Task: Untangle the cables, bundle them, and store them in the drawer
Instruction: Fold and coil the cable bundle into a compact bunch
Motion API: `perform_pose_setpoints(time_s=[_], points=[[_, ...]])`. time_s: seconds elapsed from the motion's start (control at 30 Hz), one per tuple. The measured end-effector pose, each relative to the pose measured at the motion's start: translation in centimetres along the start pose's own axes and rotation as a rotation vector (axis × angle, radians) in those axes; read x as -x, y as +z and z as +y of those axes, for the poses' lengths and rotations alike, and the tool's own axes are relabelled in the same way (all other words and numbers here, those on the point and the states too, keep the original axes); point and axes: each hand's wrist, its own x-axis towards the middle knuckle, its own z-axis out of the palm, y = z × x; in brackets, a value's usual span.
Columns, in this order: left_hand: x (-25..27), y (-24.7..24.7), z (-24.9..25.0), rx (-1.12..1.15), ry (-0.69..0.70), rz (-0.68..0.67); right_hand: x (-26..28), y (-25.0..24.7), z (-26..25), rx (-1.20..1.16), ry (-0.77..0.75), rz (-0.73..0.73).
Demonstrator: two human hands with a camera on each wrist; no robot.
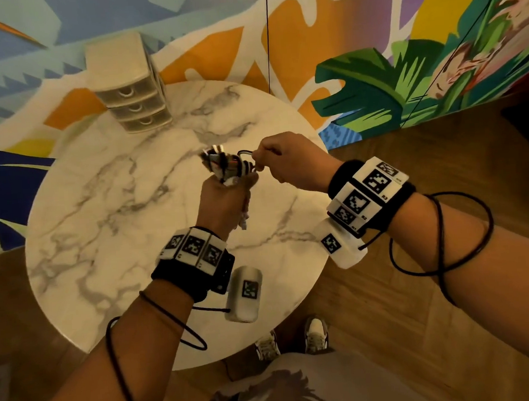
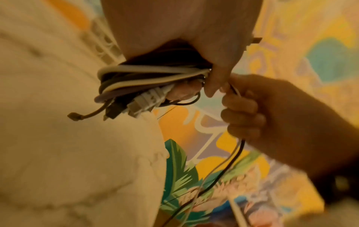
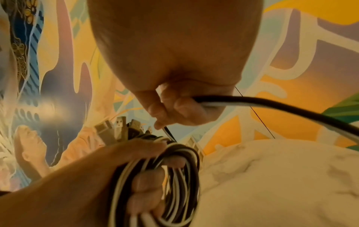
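A bundle of black and white cables (image 1: 227,168) (image 2: 147,79) (image 3: 174,176) is held above the round marble table (image 1: 109,210). My left hand (image 1: 223,199) (image 3: 139,169) grips the coiled bundle in its fist, plugs (image 3: 118,129) sticking out at the top. My right hand (image 1: 282,162) (image 2: 250,110) (image 3: 174,110) pinches the loose black and white cable ends (image 3: 272,106) (image 2: 233,155) just right of the bundle, drawn taut against the coil. The small beige drawer unit (image 1: 129,84) stands at the table's far left edge, its three drawers shut.
A painted mural wall (image 1: 373,69) rises behind the table, and wooden floor (image 1: 440,164) lies to the right. My shoes (image 1: 296,338) show below the table's near edge. Sensor cords loop round both forearms.
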Motion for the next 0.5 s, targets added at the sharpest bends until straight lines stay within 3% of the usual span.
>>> perform_pose_setpoints(time_s=[0.07, 0.23, 0.3, 0.4, 0.5], points=[[0.2, -0.3, 0.5, 0.198, -0.03, -0.021, 0.6, 0.7, -0.2, -0.046, 0.002, -0.022], [-0.2, -0.5, 0.7, 0.568, -0.041, -0.251, 1.3, 2.7, -1.5, -0.044, -0.015, 0.007], [-0.6, -0.3, 0.9, 0.582, -0.043, -0.215, 1.8, 3.2, -1.9, -0.087, -0.042, -0.004], [-1.5, -0.7, 1.3, 0.586, -0.044, -0.111, 3.6, 4.9, -2.2, -0.132, -0.082, -0.132], [-1.8, -1.6, 2.1, 0.688, -0.057, -0.199, 4.9, 7.3, -1.0, -0.234, 0.038, -0.258]])
